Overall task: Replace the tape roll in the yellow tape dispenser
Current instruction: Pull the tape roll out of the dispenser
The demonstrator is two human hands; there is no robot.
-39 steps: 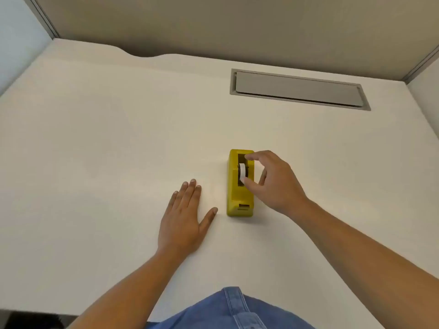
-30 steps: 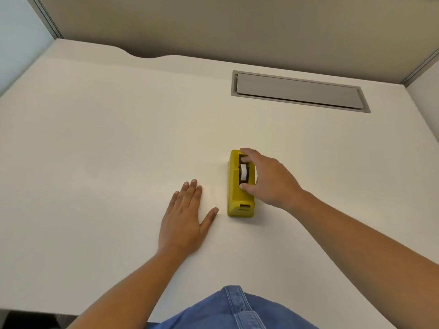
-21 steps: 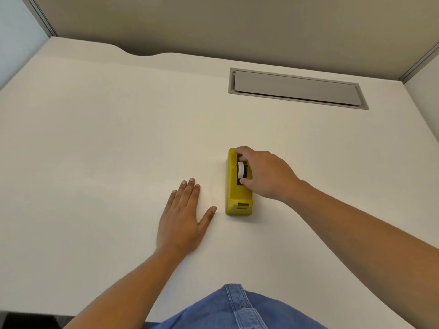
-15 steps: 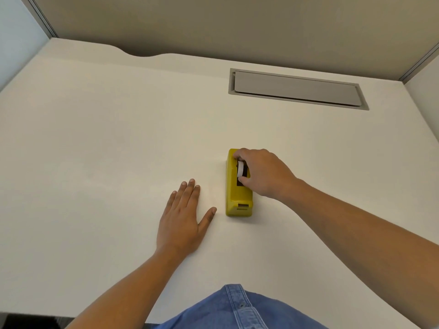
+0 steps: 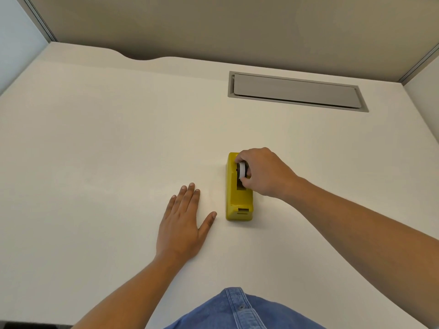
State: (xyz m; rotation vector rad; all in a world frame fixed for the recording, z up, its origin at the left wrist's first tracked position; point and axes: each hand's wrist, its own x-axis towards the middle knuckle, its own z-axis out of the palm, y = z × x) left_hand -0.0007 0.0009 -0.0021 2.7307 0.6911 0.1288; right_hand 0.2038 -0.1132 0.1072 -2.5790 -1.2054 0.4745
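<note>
A yellow tape dispenser (image 5: pixel 238 198) stands lengthwise on the white desk (image 5: pixel 107 150), its cutter end toward me. A white tape roll (image 5: pixel 242 170) sits on edge in the dispenser's slot. My right hand (image 5: pixel 264 173) comes from the right and pinches the roll between thumb and fingers; the far side of the roll is hidden by the fingers. My left hand (image 5: pixel 184 224) lies flat, palm down, fingers spread, on the desk just left of the dispenser and holds nothing.
A grey recessed cable flap (image 5: pixel 297 91) lies in the desk at the back right. Beige partition walls (image 5: pixel 237 24) close the desk at the back and sides. A blue denim shirt (image 5: pixel 237 312) shows at the bottom edge.
My right hand came down from above the dispenser and closed its fingers around the white roll in the slot. My left hand has stayed flat on the desk.
</note>
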